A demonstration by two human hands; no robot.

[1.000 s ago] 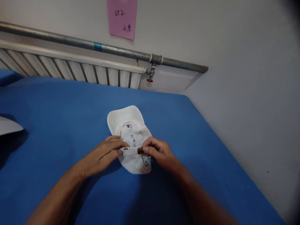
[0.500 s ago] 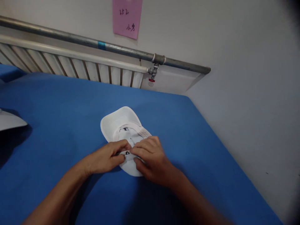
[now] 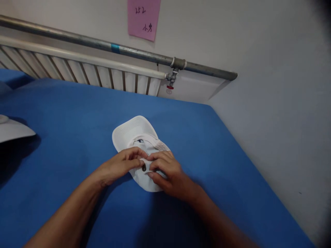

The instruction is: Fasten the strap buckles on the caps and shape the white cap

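Apparently for access, a white fabric baseball cap (image 3: 150,147) is laid hollow side up on a flat blue table (image 3: 77,131), brim (image 3: 134,129) pointed away. Its white back strap (image 3: 148,164) is pinched by left hand (image 3: 120,165) and right hand (image 3: 169,172), seemingly for steadiness around a dark round fastener (image 3: 144,167).

The cap (image 3: 133,132) is matt cloth, the pipe (image 3: 85,41) dull metal, the note (image 3: 143,20) paper.

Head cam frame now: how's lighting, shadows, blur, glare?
Head view: dim overall, darkening at the right-hand corners; head view: heavy shadow on the blue surface below the white cap; head view: right forearm blurred, right hand sharper; head view: mild sheen on the metal pipe, no strong glare.
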